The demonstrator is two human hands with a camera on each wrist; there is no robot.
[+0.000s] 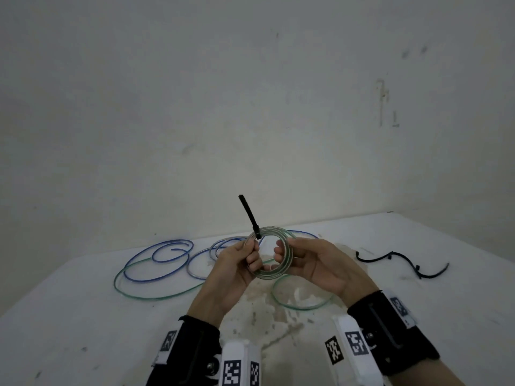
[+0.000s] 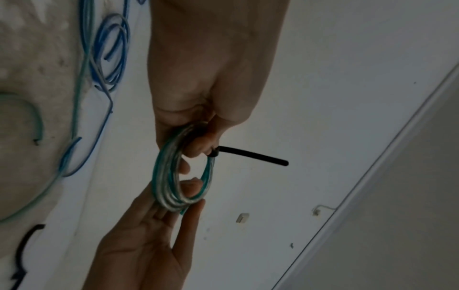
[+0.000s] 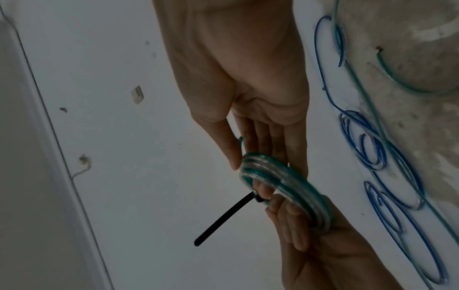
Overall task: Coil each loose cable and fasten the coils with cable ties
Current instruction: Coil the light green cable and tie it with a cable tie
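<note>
Above the table's middle I hold a small coil of clear and green cable [image 1: 271, 274] between both hands. My left hand [image 1: 252, 256] grips its left side, fingers curled through the ring. My right hand [image 1: 282, 250] pinches the right side between thumb and fingers. A black cable tie [image 1: 249, 214] is looped round the coil's top left, and its long tail sticks up and away. The left wrist view shows the coil [image 2: 171, 176] edge-on with the tie [image 2: 253, 157] beside my fingertips. The right wrist view shows the coil [image 3: 285, 186] and the tie's tail [image 3: 223, 219].
Loose blue cable [image 1: 156, 263] and green cable [image 1: 156, 295] sprawl in loops on the white table [image 1: 69, 316] behind and left of my hands. Another green loop [image 1: 302, 300] lies under my right hand. Spare black cable ties [image 1: 404, 260] lie at the right. A wall stands close behind.
</note>
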